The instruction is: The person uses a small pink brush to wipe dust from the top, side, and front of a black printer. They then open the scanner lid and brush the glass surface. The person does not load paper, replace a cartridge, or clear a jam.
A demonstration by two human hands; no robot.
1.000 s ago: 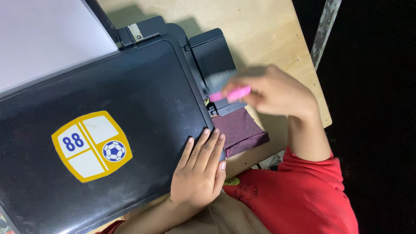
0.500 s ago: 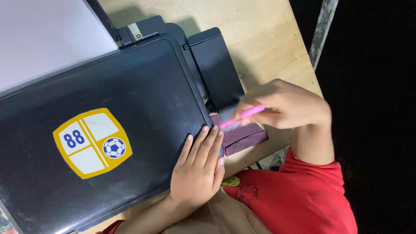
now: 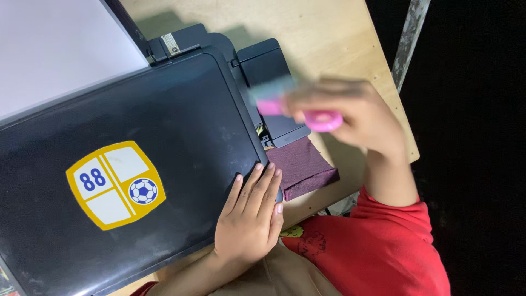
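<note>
Right hand [image 3: 350, 112] grips a pink brush [image 3: 298, 112] lying crosswise above the printer's side box [image 3: 268, 71]; left hand [image 3: 249, 216] rests flat and open on the lid [image 3: 164, 126].

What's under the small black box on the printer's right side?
A folded maroon cloth sticks out from under the black box, lying on the wooden table. How far it reaches beneath is covered by the box and the blurred right hand.

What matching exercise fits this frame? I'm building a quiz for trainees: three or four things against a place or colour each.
Things:
1. left hand
2. right hand
3. maroon cloth
4. sticker

Descriptions:
A. yellow, with a football picture
B. flat on the black printer lid
C. grips a pink-handled brush
D. folded on the wooden table, beside the printer

Pairs: 1-B, 2-C, 3-D, 4-A
</note>
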